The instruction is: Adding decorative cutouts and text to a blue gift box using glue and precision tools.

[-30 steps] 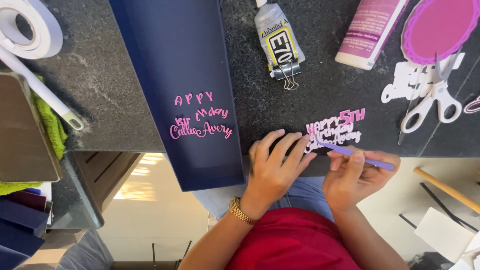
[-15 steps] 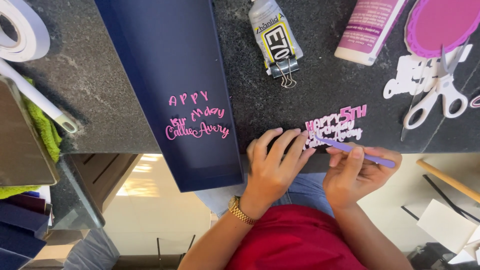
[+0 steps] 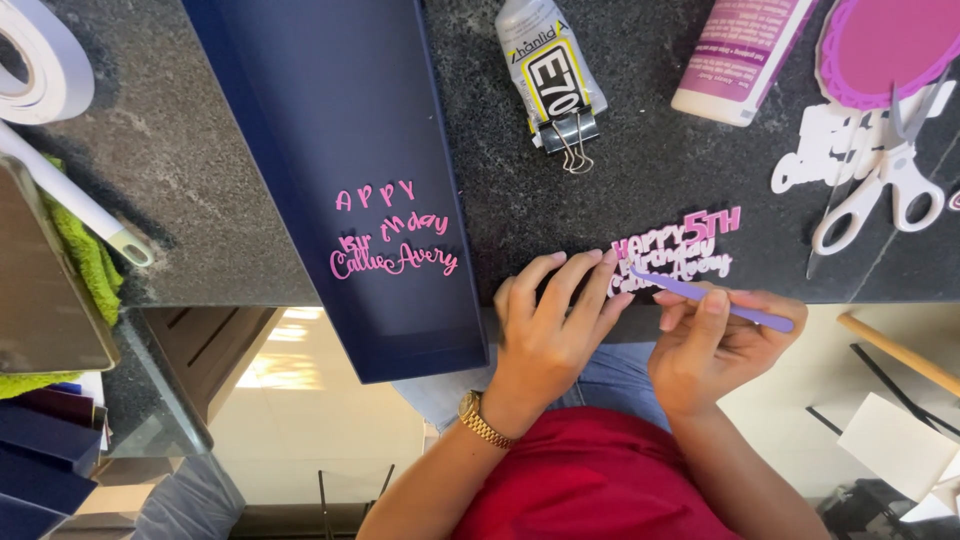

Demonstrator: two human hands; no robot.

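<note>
My right hand (image 3: 715, 345) pinches the lilac tool (image 3: 712, 298), its tip at the pink lettering (image 3: 675, 250) by the tabletop's (image 3: 640, 170) near edge; my left hand's (image 3: 550, 325) spread fingers press there, steadying it.

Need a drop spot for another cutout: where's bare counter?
Bare patches: between the tape roll and the navy box, and between the glue tube and the pink lettering. Crowded at the scissors and around both hands.
</note>
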